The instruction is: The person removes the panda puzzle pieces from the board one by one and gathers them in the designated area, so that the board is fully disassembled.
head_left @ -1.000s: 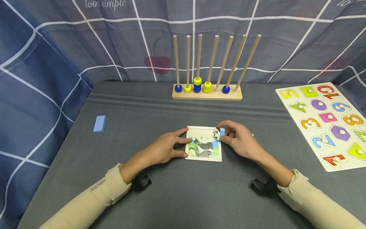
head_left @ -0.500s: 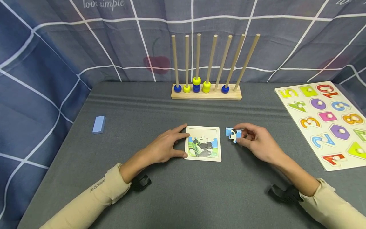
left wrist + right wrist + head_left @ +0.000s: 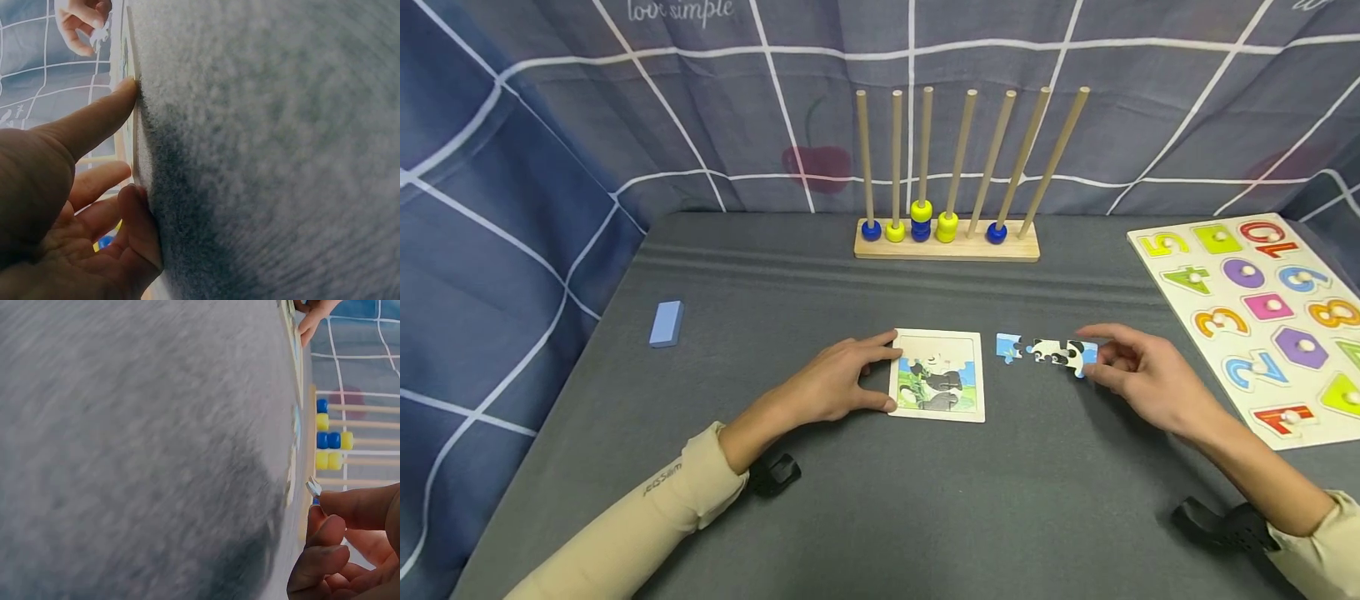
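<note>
In the head view a wooden panda puzzle board [image 3: 937, 332] lies on the grey table, its lower part filled with picture and its upper part bare wood. My left hand [image 3: 823, 385] rests against its left edge, fingers and thumb spread along that side. To the board's right, my right hand [image 3: 1150, 379] pinches a blue, black and white puzzle piece [image 3: 1087, 353] between thumb and fingers. Left of that piece lie a panda-face puzzle piece [image 3: 1045, 349] and a blue puzzle piece [image 3: 1009, 347]. In the right wrist view the pinched piece [image 3: 314, 486] shows at the fingertips.
A wooden bead stand [image 3: 947, 250] with several upright pegs and blue and yellow beads stands at the back. On the right lies a number and shape board [image 3: 1247, 367] with knobbed pieces. A small blue block [image 3: 666, 324] lies at left. A patterned curtain [image 3: 730, 108] hangs behind.
My right hand has moved right, away from the board, carrying its puzzle piece. The blue and panda-face pieces now lie on the table, apart from the held one. My left hand has stayed put.
</note>
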Motion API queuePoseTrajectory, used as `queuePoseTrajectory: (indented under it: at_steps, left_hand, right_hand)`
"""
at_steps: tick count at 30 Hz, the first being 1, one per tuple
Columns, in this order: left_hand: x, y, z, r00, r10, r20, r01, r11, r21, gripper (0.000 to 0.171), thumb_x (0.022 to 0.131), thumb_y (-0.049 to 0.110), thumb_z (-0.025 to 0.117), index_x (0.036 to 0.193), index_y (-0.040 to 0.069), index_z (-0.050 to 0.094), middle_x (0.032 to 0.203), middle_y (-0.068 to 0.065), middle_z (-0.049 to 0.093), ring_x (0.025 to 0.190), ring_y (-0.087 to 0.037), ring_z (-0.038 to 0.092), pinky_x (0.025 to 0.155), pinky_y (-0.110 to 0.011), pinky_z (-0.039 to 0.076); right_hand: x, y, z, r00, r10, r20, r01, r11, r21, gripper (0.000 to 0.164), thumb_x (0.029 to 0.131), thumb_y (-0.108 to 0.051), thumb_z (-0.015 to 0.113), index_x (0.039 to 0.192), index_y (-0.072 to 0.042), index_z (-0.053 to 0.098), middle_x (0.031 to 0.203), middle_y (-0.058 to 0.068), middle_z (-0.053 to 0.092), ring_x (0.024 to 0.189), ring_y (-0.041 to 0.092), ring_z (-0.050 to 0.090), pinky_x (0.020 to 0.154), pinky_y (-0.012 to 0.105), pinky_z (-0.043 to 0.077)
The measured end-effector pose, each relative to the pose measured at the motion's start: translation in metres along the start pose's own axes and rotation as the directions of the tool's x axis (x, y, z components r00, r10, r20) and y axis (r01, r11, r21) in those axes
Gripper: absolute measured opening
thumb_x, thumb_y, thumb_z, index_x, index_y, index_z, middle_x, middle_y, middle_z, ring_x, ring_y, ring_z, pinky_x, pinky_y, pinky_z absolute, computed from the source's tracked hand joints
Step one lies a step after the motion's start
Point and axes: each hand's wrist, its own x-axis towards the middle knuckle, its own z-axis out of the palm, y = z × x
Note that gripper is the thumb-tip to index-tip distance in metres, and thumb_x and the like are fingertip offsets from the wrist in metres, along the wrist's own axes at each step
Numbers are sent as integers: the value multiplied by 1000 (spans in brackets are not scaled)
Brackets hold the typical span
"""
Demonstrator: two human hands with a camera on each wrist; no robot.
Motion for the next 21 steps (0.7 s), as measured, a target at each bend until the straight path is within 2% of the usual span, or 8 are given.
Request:
queuePoseTrajectory:
  at_steps: [5, 13, 21]
  left_hand:
    - [2, 0, 0, 1000, -13, 2, 13, 1000, 3, 69, 84, 33, 80, 144, 12, 53, 158, -4, 32, 135, -33, 41, 107, -49, 33]
    - [4, 1, 0, 1000, -23, 10, 23, 1000, 1, 69, 84, 33, 80, 144, 12, 53, 158, -3, 32, 131, -31, 44, 105, -47, 35]
    - [3, 2, 1, 1000, -26, 16, 26, 1000, -5, 70, 84, 31, 80, 145, 13, 52, 159, -4, 30, 129, -30, 45, 104, -46, 36]
  right_hand:
    - [-2, 11, -5, 999, 41, -6, -41, 999, -6, 29, 87, 3, 70, 114, 1, 61, 78, 6, 63, 58, 6, 52, 53, 22, 41]
    - [2, 22, -7, 1000, -12, -20, 9, 988, -157, 24, 84, 0, 74, 107, 2, 65, 72, 1, 57, 56, 5, 42, 52, 25, 32]
    - [5, 22, -6, 1000, 18, 14, -14, 975, -220, 25, 86, -7, 75, 108, 2, 67, 74, -2, 57, 60, 5, 44, 55, 27, 33]
